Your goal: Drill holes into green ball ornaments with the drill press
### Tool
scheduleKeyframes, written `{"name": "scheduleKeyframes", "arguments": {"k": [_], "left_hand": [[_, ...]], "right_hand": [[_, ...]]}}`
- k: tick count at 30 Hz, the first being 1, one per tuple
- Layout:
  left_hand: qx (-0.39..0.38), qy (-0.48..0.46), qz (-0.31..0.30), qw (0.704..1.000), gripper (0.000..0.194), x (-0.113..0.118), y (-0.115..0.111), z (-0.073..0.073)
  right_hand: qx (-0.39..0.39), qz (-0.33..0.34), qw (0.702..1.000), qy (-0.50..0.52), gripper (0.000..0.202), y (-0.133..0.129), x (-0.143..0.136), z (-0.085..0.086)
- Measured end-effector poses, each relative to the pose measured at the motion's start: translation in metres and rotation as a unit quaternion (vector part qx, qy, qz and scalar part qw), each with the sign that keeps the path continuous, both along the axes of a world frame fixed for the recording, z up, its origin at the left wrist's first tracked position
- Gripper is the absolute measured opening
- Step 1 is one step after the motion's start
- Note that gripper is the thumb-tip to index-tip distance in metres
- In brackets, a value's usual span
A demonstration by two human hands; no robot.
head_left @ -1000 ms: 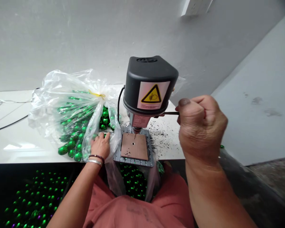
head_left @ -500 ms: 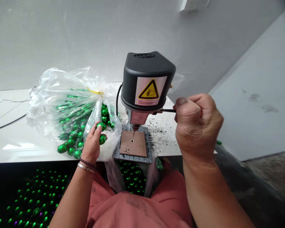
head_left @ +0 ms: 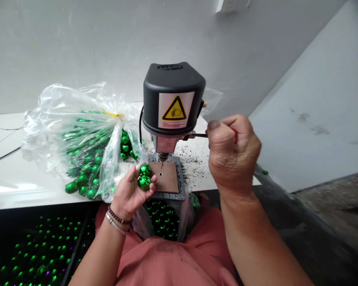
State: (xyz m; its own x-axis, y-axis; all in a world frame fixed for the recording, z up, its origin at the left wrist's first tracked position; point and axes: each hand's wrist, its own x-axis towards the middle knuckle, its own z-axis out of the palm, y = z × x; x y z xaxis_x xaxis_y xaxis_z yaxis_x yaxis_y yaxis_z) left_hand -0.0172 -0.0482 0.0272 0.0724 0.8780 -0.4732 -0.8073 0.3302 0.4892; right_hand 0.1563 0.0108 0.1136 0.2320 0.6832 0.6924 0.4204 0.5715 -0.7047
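My left hand, palm up with curled fingers, holds two shiny green balls beside the front left of the drill plate. My right hand is closed in a fist round the black lever of a small black drill press. Its thin bit points down over a brown board with a small hole in it. The board lies on the grey slotted base. To the left, a clear plastic bag tied with yellow string holds several green balls.
Dark shavings lie on the white table right of the drill. Below the table edge, more green balls fill a bag between my legs and a dark container at the lower left. A single green ball lies at the right.
My left hand has moved right, away from the bag's opening, and turned palm up with the two balls. The view has shifted slightly; my right hand is still on the lever.
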Motion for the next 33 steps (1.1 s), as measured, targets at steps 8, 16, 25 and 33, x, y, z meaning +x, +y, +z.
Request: {"name": "scheduleKeyframes", "arguments": {"k": [8, 16, 25, 33], "left_hand": [[-0.060, -0.029, 0.039, 0.997, 0.010, 0.006, 0.001, 0.000], [-0.041, -0.023, 0.016, 0.999, 0.012, 0.011, 0.005, -0.004], [-0.070, 0.024, 0.022, 0.997, 0.028, 0.012, 0.009, -0.004], [-0.091, 0.025, 0.027, 0.995, 0.005, 0.008, 0.014, -0.006]], "right_hand": [[-0.001, 0.003, 1.000, -0.010, 0.025, -0.001, 0.001, -0.001], [0.005, 0.001, 1.000, -0.016, 0.026, -0.002, 0.002, -0.002], [0.006, 0.006, 0.999, -0.033, 0.025, -0.003, 0.005, -0.003], [0.017, 0.016, 0.999, -0.034, 0.023, -0.002, 0.006, -0.002]]}}
